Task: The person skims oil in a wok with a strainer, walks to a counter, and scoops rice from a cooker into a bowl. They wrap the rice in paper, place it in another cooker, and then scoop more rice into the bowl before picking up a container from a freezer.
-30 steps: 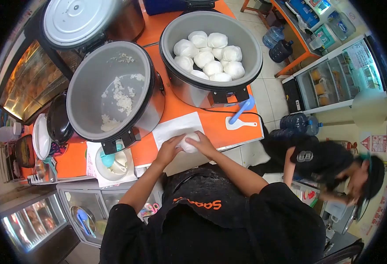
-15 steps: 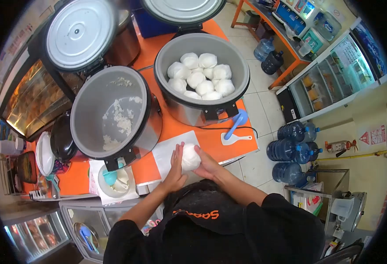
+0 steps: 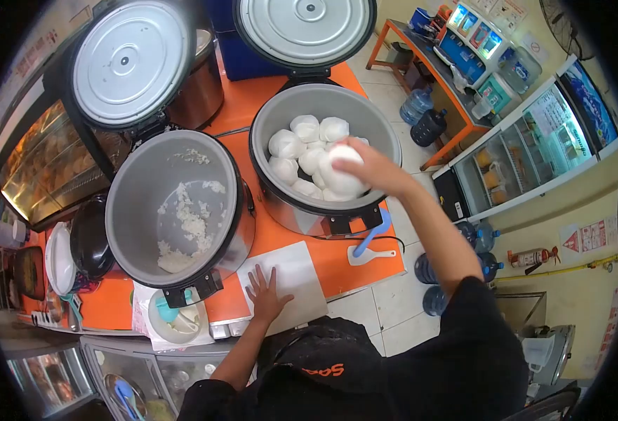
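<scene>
My right hand [image 3: 368,170] grips a white paper-wrapped rice ball [image 3: 342,172] over the right rice cooker [image 3: 281,116]. Inside that cooker lie several similar white wrapped rice balls [image 3: 286,144], some hidden behind my hand. With fingers spread, my left hand [image 3: 268,298] rests on a white sheet of paper [image 3: 300,270] at the front of the orange table. To its left, the other rice cooker [image 3: 130,193] stands with its lid up, loose rice [image 3: 191,217] sticking to its bottom and wall.
A white rice paddle [image 3: 372,257] and a blue paddle [image 3: 375,230] lie right of the paper. By the left cooker's front is a bowl [image 3: 175,323] with a turquoise scoop [image 3: 167,309]. A glass food warmer [image 3: 63,161] stands at left; water jugs [image 3: 435,300] are on the floor.
My right hand has carried the wrapped rice ball from in front of me up over the right cooker. My left hand has let go of it and now lies spread on the paper.
</scene>
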{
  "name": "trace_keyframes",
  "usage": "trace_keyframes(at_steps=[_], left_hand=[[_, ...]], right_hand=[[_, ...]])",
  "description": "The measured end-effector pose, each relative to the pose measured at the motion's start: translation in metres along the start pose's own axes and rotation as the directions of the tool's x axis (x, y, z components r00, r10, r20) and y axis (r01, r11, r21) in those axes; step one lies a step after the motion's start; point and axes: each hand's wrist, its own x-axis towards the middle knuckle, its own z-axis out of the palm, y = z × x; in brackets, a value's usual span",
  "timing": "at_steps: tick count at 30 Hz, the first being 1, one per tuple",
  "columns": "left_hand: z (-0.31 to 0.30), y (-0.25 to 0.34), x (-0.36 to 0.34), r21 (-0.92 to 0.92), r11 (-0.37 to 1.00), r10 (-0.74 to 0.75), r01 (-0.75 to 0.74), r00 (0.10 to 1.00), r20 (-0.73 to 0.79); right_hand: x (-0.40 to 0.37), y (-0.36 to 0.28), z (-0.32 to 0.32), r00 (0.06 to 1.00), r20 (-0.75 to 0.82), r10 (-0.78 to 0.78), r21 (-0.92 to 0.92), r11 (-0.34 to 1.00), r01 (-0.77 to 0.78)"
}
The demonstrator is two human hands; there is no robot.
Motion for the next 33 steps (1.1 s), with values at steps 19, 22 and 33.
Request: trace_keyframes(at_steps=[19,22,33], left_hand=[[0.022,-0.01,0.015,0.118,0.988,-0.11,0.097,0.987,0.113],[0.017,-0.004,0.016,0.121,0.985,-0.131,0.119,0.987,0.091],[0.021,0.022,0.042,0.149,0.977,-0.175,0.156,0.976,0.129]], right_hand=[[0.153,0.12,0.054,0.959,0.229,-0.166,-0.579,0.769,0.271],[0.178,0.145,0.041,0.922,0.321,-0.216,-0.547,0.752,0.367],[-0.045,0.045,-0.067,0.714,0.591,-0.376,0.608,0.79,-0.086]])
